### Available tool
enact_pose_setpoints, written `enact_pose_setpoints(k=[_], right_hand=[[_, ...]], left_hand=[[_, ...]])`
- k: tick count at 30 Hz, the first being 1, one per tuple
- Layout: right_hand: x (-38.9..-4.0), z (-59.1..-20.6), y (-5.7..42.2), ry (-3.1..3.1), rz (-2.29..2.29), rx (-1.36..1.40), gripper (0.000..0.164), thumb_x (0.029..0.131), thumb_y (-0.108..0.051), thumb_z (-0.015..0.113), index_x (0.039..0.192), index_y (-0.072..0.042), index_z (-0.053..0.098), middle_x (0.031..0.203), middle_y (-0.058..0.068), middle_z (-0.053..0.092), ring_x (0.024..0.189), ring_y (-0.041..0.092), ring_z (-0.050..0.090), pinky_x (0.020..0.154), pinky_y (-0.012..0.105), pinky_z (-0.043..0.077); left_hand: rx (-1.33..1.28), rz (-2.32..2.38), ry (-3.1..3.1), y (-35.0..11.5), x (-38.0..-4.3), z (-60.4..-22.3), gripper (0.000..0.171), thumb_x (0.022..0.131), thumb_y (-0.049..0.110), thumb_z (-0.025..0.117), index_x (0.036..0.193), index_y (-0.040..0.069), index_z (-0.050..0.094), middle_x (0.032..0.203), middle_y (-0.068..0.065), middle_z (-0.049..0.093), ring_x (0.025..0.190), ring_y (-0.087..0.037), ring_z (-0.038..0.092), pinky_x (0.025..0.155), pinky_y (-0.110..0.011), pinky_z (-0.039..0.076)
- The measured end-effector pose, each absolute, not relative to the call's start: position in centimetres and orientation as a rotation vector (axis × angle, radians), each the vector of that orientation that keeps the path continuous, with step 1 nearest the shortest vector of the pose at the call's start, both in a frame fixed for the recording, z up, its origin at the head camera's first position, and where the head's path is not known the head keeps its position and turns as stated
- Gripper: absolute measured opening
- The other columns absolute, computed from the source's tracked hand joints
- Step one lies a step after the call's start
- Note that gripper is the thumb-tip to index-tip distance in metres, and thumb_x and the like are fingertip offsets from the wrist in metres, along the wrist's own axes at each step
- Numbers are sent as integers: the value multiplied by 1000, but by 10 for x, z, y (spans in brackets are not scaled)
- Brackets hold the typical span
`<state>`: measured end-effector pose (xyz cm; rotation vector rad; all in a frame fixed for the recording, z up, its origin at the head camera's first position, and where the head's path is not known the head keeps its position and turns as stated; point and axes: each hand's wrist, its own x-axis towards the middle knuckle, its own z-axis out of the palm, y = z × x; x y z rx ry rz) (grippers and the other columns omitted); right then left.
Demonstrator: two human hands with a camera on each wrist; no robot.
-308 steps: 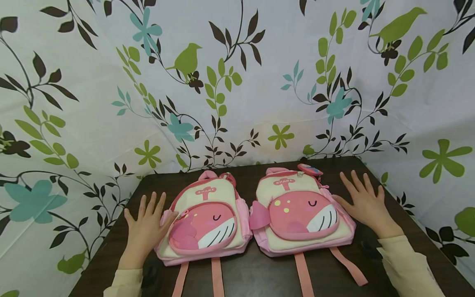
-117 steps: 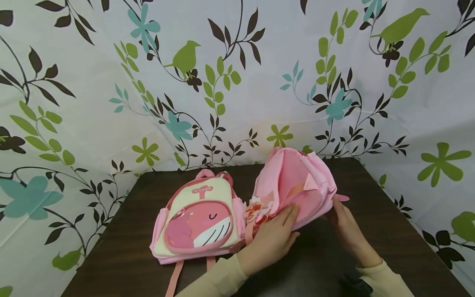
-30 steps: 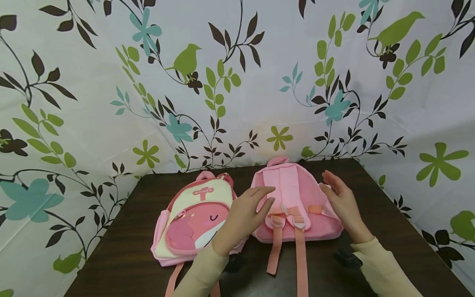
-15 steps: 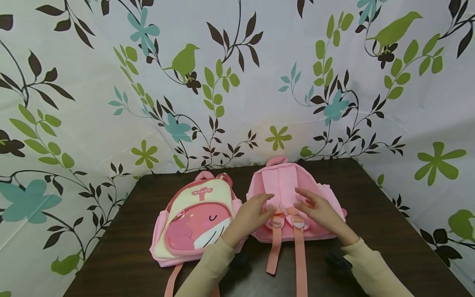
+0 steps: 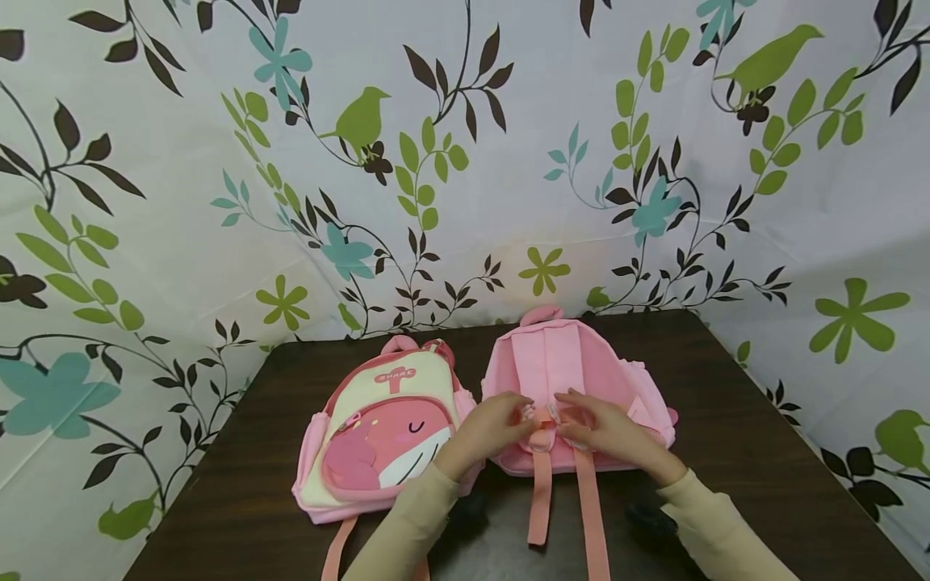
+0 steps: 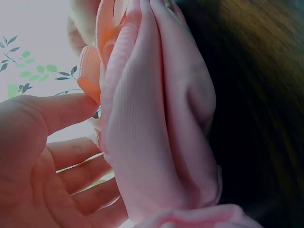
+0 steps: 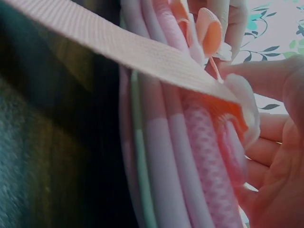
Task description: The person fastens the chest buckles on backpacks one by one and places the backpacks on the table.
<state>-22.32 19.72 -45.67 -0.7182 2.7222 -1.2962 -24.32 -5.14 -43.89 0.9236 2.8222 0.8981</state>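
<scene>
I read strap work: left hand point(image 5: 485, 432) and right hand point(image 5: 617, 434), fingers relaxed, at flat orange webbing point(image 6: 89, 71) on the pink fabric backpack point(image 5: 546, 355) toward the dark wood-grain desk point(image 5: 726, 420)'s far-right corner; next likely needs a light pinch.

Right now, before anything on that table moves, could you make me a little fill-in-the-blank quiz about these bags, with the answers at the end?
Altogether, ____ backpacks rest on the table.
The left backpack pictures a pink sea mammal, a ____.
The label above that animal spells ____.
The right backpack has its ____ turned to the head camera, so its shoulder straps show.
Missing words: two; whale; SHARE; back.
</scene>
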Motion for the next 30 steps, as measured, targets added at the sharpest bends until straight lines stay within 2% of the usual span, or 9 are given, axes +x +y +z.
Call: enact_pose_setpoints(k=[5,8,12,19,30], right_hand=[[-223,-460,194,2752,-1205,-799,58,93,-29,72,143,-4,55,149,25,46,138,47,40,102,62,40],[-223,-463,191,2786,-1190,-787,55,92,-28,73,141,-5,58,147,25,48,137,48,41,103,63,39],[-224,-466,189,2825,-1196,-775,50,90,-24,74,135,-5,62,142,24,54,134,48,46,102,64,39],[-223,-464,186,2829,-1245,-765,44,91,-19,75,130,-3,66,134,24,60,122,43,58,97,59,47],[-224,-464,190,2847,-1258,-754,34,90,-12,74,124,-7,70,119,10,69,106,29,65,92,52,53]], left_hand=[[955,968,2774,-55,-246,-440,17,95,31,71,97,14,71,69,5,50,61,-8,48,57,-23,39],[971,1008,2744,-56,-247,-440,17,94,29,72,85,16,65,65,4,47,59,-8,45,54,-23,36],[968,1015,2733,-56,-248,-441,17,94,28,72,84,16,65,65,4,46,58,-8,44,54,-23,35],[944,996,2737,-56,-249,-440,18,94,32,72,87,16,68,65,4,46,59,-9,45,54,-23,36],[931,1012,2752,-55,-248,-437,17,95,32,71,89,17,69,62,5,43,55,-8,41,52,-23,33]])
